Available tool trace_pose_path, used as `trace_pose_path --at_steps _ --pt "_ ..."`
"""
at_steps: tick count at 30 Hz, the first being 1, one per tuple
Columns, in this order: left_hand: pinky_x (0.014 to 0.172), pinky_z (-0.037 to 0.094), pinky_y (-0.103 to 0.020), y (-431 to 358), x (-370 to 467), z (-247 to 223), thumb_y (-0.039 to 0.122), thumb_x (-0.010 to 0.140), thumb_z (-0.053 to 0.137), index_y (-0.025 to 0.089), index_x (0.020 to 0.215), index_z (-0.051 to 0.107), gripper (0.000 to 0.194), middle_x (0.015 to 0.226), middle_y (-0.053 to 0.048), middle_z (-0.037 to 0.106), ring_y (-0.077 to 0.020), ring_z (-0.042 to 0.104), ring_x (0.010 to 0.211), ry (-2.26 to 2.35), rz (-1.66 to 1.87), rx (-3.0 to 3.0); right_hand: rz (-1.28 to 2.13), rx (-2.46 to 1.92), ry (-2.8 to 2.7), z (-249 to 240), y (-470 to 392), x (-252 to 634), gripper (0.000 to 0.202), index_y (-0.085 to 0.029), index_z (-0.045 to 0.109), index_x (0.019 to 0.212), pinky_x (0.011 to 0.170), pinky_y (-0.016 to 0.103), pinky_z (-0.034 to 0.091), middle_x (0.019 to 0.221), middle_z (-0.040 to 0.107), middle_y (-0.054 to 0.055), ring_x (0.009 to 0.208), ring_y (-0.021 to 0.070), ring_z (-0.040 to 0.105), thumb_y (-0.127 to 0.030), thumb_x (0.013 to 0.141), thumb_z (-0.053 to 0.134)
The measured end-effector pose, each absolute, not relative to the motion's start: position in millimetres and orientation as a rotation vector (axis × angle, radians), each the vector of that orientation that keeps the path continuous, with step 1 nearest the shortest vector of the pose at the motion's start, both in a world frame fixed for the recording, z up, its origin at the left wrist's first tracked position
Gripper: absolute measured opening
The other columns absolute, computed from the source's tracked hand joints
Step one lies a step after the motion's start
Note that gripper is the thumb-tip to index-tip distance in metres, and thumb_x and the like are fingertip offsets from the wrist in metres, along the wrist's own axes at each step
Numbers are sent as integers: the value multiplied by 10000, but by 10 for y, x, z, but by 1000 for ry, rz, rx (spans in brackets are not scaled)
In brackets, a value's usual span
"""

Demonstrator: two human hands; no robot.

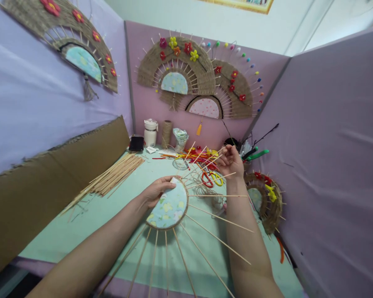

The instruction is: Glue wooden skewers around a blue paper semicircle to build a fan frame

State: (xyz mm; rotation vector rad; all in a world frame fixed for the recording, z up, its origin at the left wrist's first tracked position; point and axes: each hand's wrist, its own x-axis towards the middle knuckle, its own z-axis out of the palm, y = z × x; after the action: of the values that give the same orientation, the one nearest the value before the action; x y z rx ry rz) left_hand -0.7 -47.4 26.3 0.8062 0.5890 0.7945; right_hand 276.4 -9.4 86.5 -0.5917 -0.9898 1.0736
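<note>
My left hand (160, 189) grips the straight edge of a half-round fan base (169, 209) covered in pale blue floral fabric, with its thumb on the fabric. Thin wooden sticks (202, 231) radiate from the curved rim of this base. Raised beyond the upper sticks, my right hand (230, 160) has its thumb and fingers pinched together close to the stick tips. What they pinch is too fine to make out. Loose brown twine (213, 192) lies on the table below, beside red and yellow scissors (211, 179).
A bundle of sticks (112, 176) lies left, near a cardboard strip (59, 178). At the back stand a white jar (151, 132), a twine spool (166, 134) and a black phone (136, 143). Pipe cleaners (202, 156) lie behind the scissors. Finished fans (202, 62) hang on the partition.
</note>
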Motion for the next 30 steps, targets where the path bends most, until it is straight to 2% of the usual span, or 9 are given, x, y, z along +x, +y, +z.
trace_pose_path --at_steps 7,10,12,15,17,21,25,28,30 --pt "556 555 -252 -445 -30 313 85 623 731 115 1004 683 385 729 -58 720 -167 676 579 583 892 740 984 -680 -1035 879 -115 2812 479 -224 502 622 370 214 204 501 325 -74 408 65 190 -667 756 628" --pt "549 559 -263 -406 -84 361 73 631 710 113 964 678 338 724 -59 720 -176 679 581 587 999 686 1017 -803 -1103 794 -33 2783 502 -228 438 603 358 219 154 463 208 -107 401 65 141 -654 695 686" --pt "538 557 -265 -358 -145 385 65 644 690 117 898 670 260 700 -53 715 -176 675 567 600 1085 641 1051 -904 -1181 715 4 2739 469 -226 462 621 356 220 128 449 196 -121 394 58 126 -612 674 722" --pt "525 546 -245 -257 -263 403 59 662 660 133 813 639 169 644 -23 697 -154 658 529 623 1203 575 1125 -1068 -1367 621 -14 2650 373 -194 592 697 354 221 108 426 296 -120 369 47 164 -526 661 759" --pt "537 547 -235 -191 -335 403 59 671 648 143 823 627 175 625 -3 689 -141 653 516 628 1262 536 1194 -1160 -1540 605 -68 2572 325 -161 662 709 353 219 129 422 387 -97 359 46 225 -462 659 773" --pt "588 562 -248 -136 -398 394 66 671 647 148 887 627 231 637 2 699 -146 672 543 619 1331 485 1317 -1220 -1906 652 -177 2353 221 -146 725 652 408 208 284 503 569 -33 424 66 409 -359 647 784" --pt "605 565 -261 -198 -366 398 97 673 660 146 925 638 258 675 -3 710 -151 678 561 575 1310 527 1356 -1176 -2158 680 -193 2151 154 -173 741 629 568 244 433 601 665 -7 583 131 568 -315 625 799" --pt "589 552 -241 -265 -322 406 94 666 666 141 884 643 225 689 -8 712 -141 671 565 542 1275 608 1296 -1150 -2206 672 -185 2085 249 -205 772 846 783 325 488 874 743 32 849 216 645 -335 638 815" --pt "575 542 -236 -300 -292 403 92 657 677 132 858 649 206 687 -18 711 -140 662 561 533 1255 634 1224 -1147 -2173 661 -191 2046 422 -236 729 1062 934 380 454 1149 699 59 1084 261 598 -365 668 807"
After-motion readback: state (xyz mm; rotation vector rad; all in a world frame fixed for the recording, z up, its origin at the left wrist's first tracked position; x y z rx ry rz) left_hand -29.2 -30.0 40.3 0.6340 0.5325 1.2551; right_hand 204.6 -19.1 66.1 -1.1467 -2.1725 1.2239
